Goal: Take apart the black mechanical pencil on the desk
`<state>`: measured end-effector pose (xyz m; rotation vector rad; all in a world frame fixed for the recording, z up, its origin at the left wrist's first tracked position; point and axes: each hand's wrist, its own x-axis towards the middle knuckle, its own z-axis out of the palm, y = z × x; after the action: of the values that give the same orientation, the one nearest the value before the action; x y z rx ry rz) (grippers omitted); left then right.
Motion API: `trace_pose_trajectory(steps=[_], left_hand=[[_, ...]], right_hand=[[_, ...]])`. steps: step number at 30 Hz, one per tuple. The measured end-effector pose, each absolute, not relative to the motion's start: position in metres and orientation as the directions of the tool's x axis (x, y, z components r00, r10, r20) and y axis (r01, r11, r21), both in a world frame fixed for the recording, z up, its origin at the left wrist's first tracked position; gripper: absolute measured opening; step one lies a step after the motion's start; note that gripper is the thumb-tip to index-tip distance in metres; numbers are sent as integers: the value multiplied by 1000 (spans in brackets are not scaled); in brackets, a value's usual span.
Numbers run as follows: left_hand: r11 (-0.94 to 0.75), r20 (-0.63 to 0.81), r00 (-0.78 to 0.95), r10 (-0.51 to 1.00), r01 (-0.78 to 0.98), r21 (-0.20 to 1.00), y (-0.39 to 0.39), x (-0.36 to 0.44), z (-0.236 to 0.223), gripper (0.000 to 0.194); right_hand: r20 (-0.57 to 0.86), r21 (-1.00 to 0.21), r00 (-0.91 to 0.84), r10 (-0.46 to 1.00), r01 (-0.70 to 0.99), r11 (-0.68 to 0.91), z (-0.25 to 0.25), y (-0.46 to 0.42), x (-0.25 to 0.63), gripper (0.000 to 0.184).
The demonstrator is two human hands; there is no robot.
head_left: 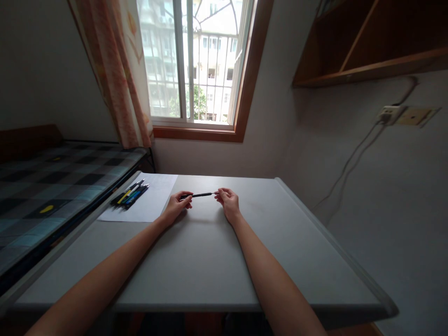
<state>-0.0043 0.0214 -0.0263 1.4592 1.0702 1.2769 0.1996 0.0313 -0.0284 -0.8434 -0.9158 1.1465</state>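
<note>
A slim black pen (pixel 203 194) is held level just above the grey table (pixel 210 261), near its far middle. My left hand (pixel 178 206) is closed round the pen's left end. My right hand (pixel 227 200) pinches the pen's right tip with its fingertips. Both forearms reach out over the tabletop from the near edge.
A white sheet of paper (pixel 149 205) lies at the table's far left, with several pens (pixel 130 195) on its left edge. A bed with a checked cover (pixel 45 186) runs along the left. Beyond the table is a window (pixel 192 65); a shelf (pixel 367 46) and socket (pixel 390 113) are on the right wall.
</note>
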Motion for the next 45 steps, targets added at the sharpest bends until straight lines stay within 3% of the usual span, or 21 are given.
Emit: trace_pose_trajectory(steps=[18,23,28,34,38,45], left_hand=[[-207,211,97,973,-50,977,24,-6,-29,44],[-191,202,73,977,-131,973,26,-7,-30,44],[-145,157,52,986,-183,972,27,-7,-30,43],[-135,146,39,989,-204,970,28,-6,-30,42],[-133,148,51,988,-222,966,29,-6,-31,40],[-125,142,56,988,-241,963,30,-6,-32,38]], right_hand=[[141,-893,259,956,-384,236,-28,35,201,31],[220,-933,347,912,-197,300,-35,41,208,31],[309,-943,317,897,-20,331,-39,43,212,33],[320,-932,203,925,241,269,-43,54,217,20],[310,-886,150,939,404,228,-40,63,217,12],[305,-736,102,947,656,167,-34,74,202,14]])
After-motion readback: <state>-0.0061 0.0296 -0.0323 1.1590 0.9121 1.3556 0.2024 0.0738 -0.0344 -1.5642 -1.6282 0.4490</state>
